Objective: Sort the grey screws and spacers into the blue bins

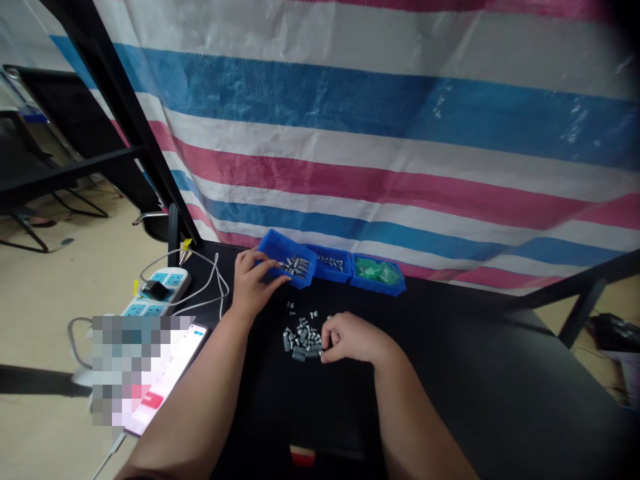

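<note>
My left hand (254,279) grips the near left edge of a blue plastic bin (273,245), its fingers over the rim. The bin is tilted, and metal screws and cylindrical pieces (296,267) lie at its right end. On the black table in front of it is a loose pile of small grey metal parts (303,339), with short screws and cylinders among them. My right hand (354,338) is at the pile's right edge, thumb and forefinger pinched together. What lies between those fingertips is too small to make out.
A second blue bin (327,261) holds small screws; a third (379,287) holds a green plastic bag (377,270). At the left are a power strip (167,283) with white cables and a lit phone (173,373). A striped tarp (350,173) hangs behind the black table (475,360).
</note>
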The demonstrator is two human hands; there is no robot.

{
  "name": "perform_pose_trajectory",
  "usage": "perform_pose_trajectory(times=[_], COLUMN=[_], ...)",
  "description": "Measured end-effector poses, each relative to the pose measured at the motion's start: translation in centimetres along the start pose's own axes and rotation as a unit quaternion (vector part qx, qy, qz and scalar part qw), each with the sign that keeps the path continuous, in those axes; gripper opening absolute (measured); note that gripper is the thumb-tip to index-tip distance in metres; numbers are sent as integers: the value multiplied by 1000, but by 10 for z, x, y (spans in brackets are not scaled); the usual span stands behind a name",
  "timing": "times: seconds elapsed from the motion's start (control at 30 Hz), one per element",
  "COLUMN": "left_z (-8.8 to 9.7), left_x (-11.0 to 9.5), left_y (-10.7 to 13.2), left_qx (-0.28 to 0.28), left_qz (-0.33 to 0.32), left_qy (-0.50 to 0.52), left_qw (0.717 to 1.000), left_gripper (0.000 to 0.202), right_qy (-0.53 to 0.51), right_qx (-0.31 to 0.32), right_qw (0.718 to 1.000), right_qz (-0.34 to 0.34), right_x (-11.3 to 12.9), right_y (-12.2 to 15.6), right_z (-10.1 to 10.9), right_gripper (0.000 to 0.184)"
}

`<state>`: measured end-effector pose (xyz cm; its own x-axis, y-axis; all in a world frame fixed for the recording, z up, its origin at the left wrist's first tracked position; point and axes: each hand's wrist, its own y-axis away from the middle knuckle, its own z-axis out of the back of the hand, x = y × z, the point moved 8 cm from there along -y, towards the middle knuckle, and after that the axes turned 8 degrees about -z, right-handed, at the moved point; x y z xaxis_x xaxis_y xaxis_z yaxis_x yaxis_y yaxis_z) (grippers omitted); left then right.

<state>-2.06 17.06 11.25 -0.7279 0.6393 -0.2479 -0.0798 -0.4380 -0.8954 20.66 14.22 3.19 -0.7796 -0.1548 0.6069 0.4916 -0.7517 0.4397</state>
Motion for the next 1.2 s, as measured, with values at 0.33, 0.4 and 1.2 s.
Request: perform_pose_trajectory(times=[0.33, 0.4, 1.2], left_z=[0, 0, -2], left_x=[-1, -1, 0], left_y=[-1, -1, 1], left_qx=[-4, -5, 0], left_qz=[-5, -4, -5], left_qy=[-3, -2, -1], left_qw=[1000, 1000, 1000], left_gripper=[30, 30, 30], right_qy=[95, 108, -61], right_qx=[-22, -25, -183], right_qw=[995, 994, 977], right_qz=[-12, -8, -93], right_x=[16, 16, -51], right_y=[-3, -4, 7], right_z=[-8, -10, 56], right_gripper=[24, 27, 18])
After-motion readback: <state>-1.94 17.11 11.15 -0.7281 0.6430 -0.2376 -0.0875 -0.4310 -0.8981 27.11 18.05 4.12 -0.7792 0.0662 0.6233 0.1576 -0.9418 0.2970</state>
